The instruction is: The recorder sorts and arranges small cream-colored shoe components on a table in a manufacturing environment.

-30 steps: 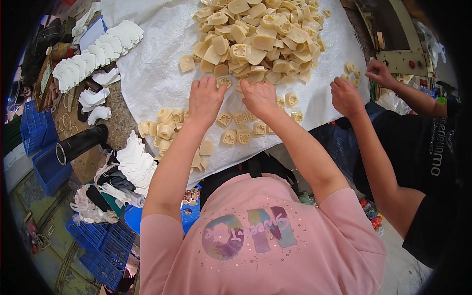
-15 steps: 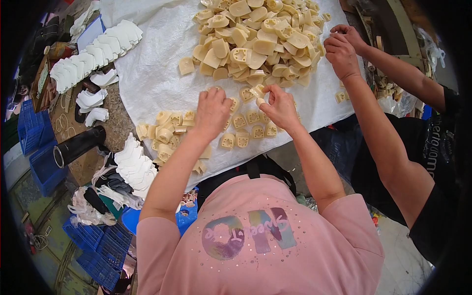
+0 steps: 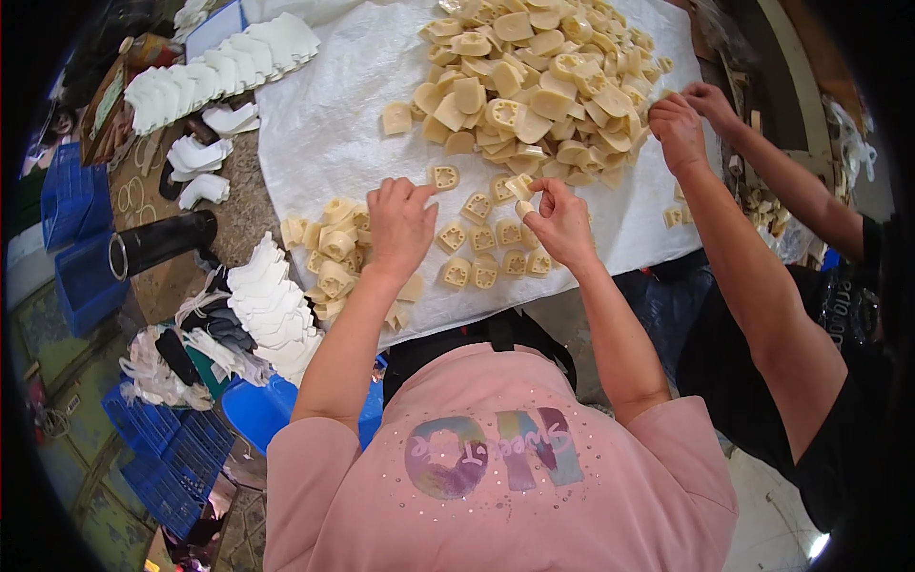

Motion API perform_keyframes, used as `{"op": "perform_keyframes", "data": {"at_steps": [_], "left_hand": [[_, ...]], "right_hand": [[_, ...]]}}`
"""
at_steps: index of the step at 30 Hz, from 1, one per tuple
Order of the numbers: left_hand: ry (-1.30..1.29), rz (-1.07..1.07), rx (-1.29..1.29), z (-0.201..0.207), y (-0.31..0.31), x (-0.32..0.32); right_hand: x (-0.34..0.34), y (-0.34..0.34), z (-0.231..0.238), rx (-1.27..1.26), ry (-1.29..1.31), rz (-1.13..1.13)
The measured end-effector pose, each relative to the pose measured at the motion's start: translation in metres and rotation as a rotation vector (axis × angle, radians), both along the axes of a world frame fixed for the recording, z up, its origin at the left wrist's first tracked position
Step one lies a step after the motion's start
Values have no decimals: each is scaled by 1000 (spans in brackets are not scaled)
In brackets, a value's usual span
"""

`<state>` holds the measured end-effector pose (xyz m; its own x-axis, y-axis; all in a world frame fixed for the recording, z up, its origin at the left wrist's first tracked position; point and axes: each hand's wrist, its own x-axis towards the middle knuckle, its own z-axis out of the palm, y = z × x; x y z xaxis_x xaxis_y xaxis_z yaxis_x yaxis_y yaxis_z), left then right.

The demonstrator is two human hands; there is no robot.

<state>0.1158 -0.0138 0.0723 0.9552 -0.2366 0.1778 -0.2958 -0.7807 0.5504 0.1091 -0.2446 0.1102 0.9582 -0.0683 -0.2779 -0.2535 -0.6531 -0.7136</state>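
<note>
My left hand (image 3: pixel 401 226) is over the white sheet with its fingers bent and somewhat apart. Its thumb side lies beside a cream, heel-shaped plastic piece (image 3: pixel 443 178) with a hollowed face, and I see nothing gripped in it. Between thumb and finger, my right hand (image 3: pixel 561 226) pinches another cream heel-shaped piece (image 3: pixel 518 187); something pale covers the thumb tip. Under and between my hands lie rows of several such pieces (image 3: pixel 482 238), hollow faces up. A loose heap of cream pieces (image 3: pixel 336 243) sits left of my left forearm, partly hidden by it.
A large pile of cream pieces (image 3: pixel 548 86) rises at the far side of the white sheet (image 3: pixel 324 105). At right, a co-worker's hands (image 3: pixel 679 133) are beside the pile. Stacked white pieces (image 3: pixel 224 76), a black tube (image 3: pixel 162 243) and blue crates (image 3: pixel 176 458) stand at left.
The view has shifted, moving the sheet rightward in it. Relative to the sheet, my left hand has moved left, uncovering a cream piece. My right hand still pinches its piece, slightly nearer me.
</note>
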Motion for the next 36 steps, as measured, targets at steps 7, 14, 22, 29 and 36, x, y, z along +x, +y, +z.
{"op": "perform_keyframes", "data": {"at_steps": [7, 14, 22, 29, 36], "left_hand": [[-7, 368, -67, 38, 61, -10], [103, 581, -60, 47, 94, -51], [201, 607, -57, 47, 113, -71], [105, 420, -77, 43, 90, -33], [-36, -64, 155, 10, 23, 21]], "right_hand": [[36, 57, 4, -69, -25, 317], [71, 145, -30, -127, -170, 562], [76, 182, -61, -281, -230, 697], [55, 108, -31, -27, -194, 338], [14, 18, -25, -210, -30, 200]]}}
